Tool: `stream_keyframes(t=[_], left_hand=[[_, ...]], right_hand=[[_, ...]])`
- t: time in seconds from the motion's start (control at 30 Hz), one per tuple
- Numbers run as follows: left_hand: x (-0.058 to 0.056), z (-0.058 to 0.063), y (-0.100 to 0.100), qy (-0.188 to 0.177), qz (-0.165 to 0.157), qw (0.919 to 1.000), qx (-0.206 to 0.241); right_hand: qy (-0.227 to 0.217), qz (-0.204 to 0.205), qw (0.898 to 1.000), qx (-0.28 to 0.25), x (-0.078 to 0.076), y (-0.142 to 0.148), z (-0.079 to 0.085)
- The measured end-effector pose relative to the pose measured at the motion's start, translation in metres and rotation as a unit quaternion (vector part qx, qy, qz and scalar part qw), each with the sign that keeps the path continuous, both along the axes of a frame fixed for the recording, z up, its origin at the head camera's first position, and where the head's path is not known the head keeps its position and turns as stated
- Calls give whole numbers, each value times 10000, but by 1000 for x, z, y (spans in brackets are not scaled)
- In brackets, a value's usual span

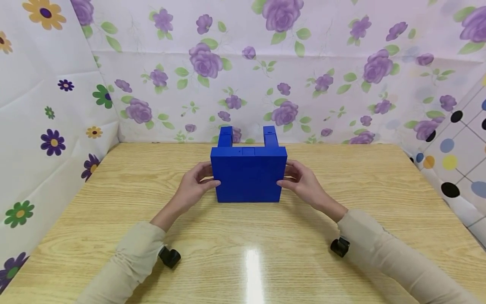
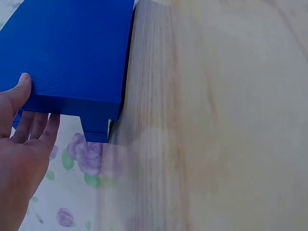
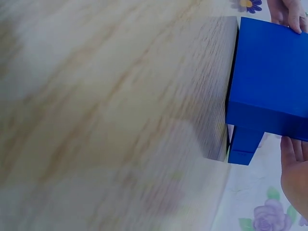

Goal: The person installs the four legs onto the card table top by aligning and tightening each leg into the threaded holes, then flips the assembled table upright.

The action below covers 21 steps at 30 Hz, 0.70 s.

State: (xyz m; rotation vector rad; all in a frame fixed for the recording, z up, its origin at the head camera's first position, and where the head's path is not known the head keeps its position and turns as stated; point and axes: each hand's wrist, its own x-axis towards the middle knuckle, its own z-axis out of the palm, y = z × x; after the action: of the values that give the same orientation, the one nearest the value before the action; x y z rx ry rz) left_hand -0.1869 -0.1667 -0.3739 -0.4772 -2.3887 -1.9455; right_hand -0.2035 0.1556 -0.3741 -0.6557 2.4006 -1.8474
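Note:
A small blue stool (image 1: 248, 177) stands on its side on the wooden table, its flat square top facing me. Two of its legs (image 1: 271, 137) show above the upper edge, pointing away toward the back wall. My left hand (image 1: 193, 184) grips the left edge, thumb on the flat face and fingers tucked behind. On the right edge, my right hand (image 1: 305, 185) holds it the same way. The left wrist view shows the left thumb (image 2: 21, 91) on the face and fingers underneath the rim. In the right wrist view, the right hand's thumb is out of sight.
The wooden table (image 1: 243, 240) reaches back to a wall (image 1: 322, 55) covered in purple-flowered sheeting. A flower-printed sheet (image 1: 38, 126) lines the left side, and a dotted one (image 1: 455, 169) the right. Small black cameras (image 1: 169, 256) are strapped at both wrists.

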Motion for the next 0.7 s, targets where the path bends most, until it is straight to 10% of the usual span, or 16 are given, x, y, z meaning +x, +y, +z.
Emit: stream_keyframes(t=[0.7], left_hand=[[5,52,6,139,299,9979,560]], right_hand=[[187,-245,9983,504,10,-1,68]])
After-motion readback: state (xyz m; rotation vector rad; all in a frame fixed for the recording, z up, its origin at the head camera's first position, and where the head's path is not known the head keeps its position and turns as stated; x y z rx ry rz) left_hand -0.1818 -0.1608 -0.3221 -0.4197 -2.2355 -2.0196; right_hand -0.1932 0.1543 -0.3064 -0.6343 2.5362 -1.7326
